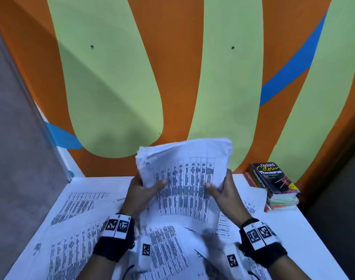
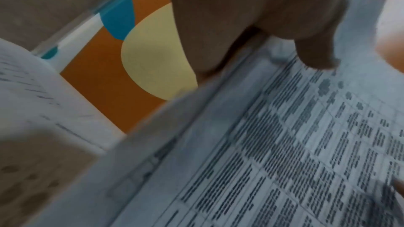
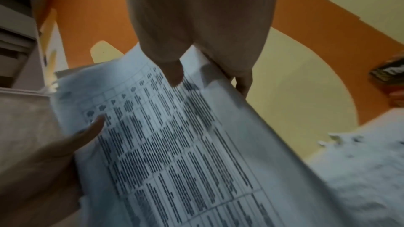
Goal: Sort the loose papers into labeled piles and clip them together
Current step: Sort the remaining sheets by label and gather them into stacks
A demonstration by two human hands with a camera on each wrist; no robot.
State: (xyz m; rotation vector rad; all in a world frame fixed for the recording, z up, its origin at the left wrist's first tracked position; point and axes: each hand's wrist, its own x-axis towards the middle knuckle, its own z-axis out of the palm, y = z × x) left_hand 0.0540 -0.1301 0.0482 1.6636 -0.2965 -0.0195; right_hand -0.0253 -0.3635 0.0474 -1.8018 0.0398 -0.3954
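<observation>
A thick stack of printed table sheets [image 1: 184, 178] stands nearly upright above the white table [image 1: 305, 225], held from both sides. My left hand [image 1: 146, 188] grips its left edge, thumb across the front page. My right hand [image 1: 221, 188] grips the right edge the same way. In the left wrist view the thumb presses the stack [image 2: 284, 144] of printed pages. In the right wrist view my right hand [image 3: 205, 68] pinches the stack [image 3: 174, 144], thumb on top, fingers behind the edge. Loose printed sheets [image 1: 75, 207] lie spread over the table beneath the hands.
A pile of books topped by a black thesaurus [image 1: 273, 178] sits at the table's back right corner. An orange, green and blue painted wall [image 1: 172, 77] rises right behind the table. A grey panel [image 1: 17, 138] borders the left side.
</observation>
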